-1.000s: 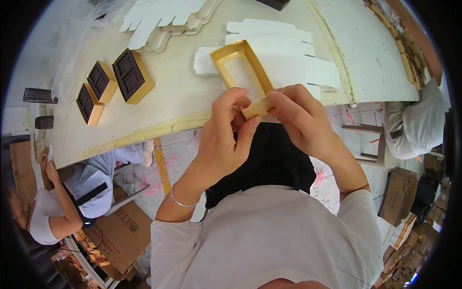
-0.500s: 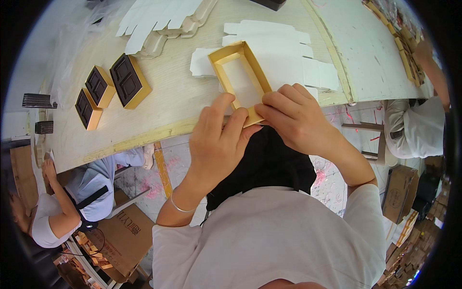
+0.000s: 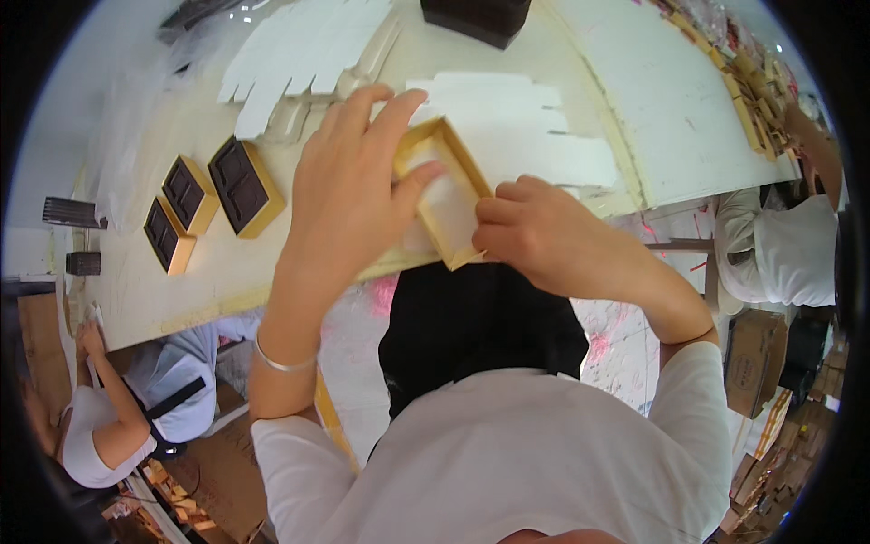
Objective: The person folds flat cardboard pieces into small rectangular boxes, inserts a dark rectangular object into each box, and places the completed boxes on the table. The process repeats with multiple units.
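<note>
Over the gold tray [image 3: 453, 195], left hand [image 3: 349, 186] newly forward.

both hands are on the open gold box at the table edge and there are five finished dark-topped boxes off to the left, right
Not quite. The head view shows three dark-topped boxes to the left, not five. The left hand and right hand are both on the open gold box at the table edge.

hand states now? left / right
Left hand: open, fingers spread, pressing on the gold box tray.
Right hand: closed, pinching the tray's near corner.
</note>
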The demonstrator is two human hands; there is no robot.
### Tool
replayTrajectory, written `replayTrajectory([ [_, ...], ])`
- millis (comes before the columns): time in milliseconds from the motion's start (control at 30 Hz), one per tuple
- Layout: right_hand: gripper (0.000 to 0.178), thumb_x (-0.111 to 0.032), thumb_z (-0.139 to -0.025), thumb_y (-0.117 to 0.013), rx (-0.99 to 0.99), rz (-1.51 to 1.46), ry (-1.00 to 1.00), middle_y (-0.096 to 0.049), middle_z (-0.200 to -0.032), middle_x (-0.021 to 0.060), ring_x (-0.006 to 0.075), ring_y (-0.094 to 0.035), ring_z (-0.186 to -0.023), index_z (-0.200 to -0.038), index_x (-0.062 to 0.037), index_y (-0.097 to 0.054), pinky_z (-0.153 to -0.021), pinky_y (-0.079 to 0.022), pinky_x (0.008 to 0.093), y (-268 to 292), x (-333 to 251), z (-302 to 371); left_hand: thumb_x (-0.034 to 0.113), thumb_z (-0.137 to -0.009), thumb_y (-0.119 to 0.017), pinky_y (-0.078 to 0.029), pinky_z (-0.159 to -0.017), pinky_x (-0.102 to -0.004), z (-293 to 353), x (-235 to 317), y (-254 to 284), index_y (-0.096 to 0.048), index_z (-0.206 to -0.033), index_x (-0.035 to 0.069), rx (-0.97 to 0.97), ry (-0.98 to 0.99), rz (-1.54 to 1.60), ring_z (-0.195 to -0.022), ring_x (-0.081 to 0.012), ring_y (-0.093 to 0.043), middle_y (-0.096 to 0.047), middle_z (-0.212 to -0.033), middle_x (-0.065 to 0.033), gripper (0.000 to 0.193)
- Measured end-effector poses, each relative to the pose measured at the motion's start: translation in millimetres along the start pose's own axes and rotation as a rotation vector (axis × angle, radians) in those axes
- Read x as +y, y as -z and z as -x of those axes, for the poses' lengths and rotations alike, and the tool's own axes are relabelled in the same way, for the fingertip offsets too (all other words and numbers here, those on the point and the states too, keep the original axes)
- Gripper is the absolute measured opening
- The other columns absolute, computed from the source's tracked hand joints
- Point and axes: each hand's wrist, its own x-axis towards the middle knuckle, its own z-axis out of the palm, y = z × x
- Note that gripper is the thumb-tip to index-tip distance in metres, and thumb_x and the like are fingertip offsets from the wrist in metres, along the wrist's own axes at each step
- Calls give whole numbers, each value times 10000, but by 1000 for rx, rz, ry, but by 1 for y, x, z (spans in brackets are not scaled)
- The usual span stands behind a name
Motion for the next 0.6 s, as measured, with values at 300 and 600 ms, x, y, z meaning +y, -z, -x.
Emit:
replayTrajectory([
  [300, 261, -169, -856, -651, 687, 337, -207, -607, -1112, 136, 330, -576, -1038, -1075, -28, -629, -864, -482, 397, 58, 153, -34, -47, -771, -540, -429, -615, -317, -20, -27, -27, -623, -995, -20, -216, 274, 417, -651, -228, -527, -591, -925, -133, 240],
  [600, 170, -121, -830, -679, 340, 422, -487, -648, -902, 156, 333, -609, -860, -926, 19, -666, -755, -490, 397, 61, 171, -74, 56, -757, -654, -475, -693, -317, -16, -8, -31, -597, -1082, -24, -255, 325, 280, -742, -244, -567, -588, -982, -156, 339],
])
